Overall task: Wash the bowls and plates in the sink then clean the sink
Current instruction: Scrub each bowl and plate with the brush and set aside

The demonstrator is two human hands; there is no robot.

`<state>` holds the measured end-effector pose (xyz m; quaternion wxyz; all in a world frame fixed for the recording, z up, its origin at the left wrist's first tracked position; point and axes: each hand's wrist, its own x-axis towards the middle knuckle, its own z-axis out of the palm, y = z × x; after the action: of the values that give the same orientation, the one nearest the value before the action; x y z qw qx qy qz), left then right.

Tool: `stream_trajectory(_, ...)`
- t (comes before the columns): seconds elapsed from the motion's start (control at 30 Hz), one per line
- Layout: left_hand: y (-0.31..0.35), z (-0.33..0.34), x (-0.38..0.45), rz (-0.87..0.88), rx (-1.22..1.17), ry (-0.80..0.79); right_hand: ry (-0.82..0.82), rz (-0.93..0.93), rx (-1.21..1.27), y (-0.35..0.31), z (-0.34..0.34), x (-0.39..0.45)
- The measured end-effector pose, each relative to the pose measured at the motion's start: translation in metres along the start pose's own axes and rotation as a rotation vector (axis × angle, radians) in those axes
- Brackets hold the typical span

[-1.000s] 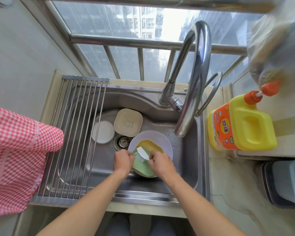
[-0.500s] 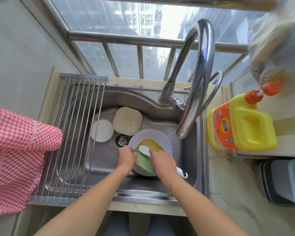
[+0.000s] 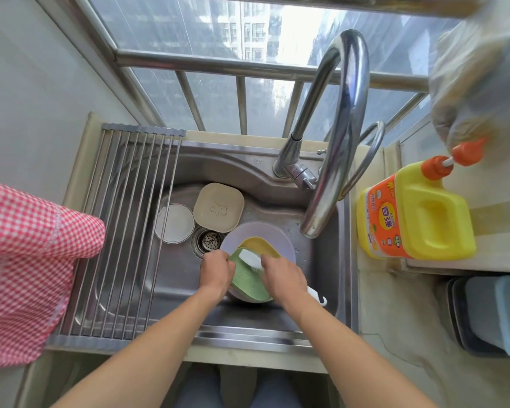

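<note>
In the steel sink (image 3: 147, 278), my left hand (image 3: 216, 270) grips the left edge of a green plate (image 3: 249, 282), tilted over a yellow plate (image 3: 261, 245) and a lilac round plate (image 3: 280, 235). My right hand (image 3: 283, 279) holds a white dish brush (image 3: 251, 258) with its head on the green plate; the handle end sticks out behind my wrist. A beige square plate (image 3: 218, 207) with a bear print and a white round bowl (image 3: 174, 222) lie at the back of the basin, near the drain (image 3: 210, 240).
A roll-up drying rack (image 3: 124, 231) covers the sink's left part. A red checked cloth (image 3: 27, 260) hangs at the left. The tall tap (image 3: 339, 136) arches over the basin. A yellow detergent bottle (image 3: 415, 213) stands on the right counter, and stacked containers (image 3: 489, 316) sit below it.
The brush has shifted a little over the green plate between frames, its head now near the plate's upper edge. Both hands stay at the same spot in the sink.
</note>
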<state>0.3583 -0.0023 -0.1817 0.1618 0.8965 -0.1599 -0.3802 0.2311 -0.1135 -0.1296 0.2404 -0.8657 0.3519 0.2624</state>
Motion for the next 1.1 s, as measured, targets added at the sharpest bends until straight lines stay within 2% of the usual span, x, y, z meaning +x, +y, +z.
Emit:
stream_trajectory(0.27,0.002,0.001,0.000,0.006,-0.028,0.017,-0.007,0.028,-0.183,0.010,0.002,-0.021)
stream_trajectory(0.5,-0.002,0.007,0.003,0.006,-0.027,0.040,0.010,-0.034,-0.085,-0.001,0.003,-0.001)
stream_trajectory(0.67,-0.010,0.008,0.008,0.018,-0.039,0.049,-0.007,0.045,-0.139,0.018,0.006,-0.015)
stream_trajectory(0.77,-0.005,0.005,0.000,0.059,0.002,0.087,-0.018,0.101,-0.037,0.019,0.008,-0.014)
stream_trajectory(0.9,-0.007,0.003,-0.005,0.131,0.101,0.126,0.001,0.183,0.416,0.014,0.019,-0.007)
stream_trajectory(1.0,-0.014,0.000,-0.004,0.146,0.128,0.125,-0.112,0.104,0.570,0.011,0.026,-0.011)
stream_trajectory(1.1,-0.023,0.001,-0.002,0.135,0.112,0.137,-0.242,0.004,0.545,0.016,0.030,-0.017)
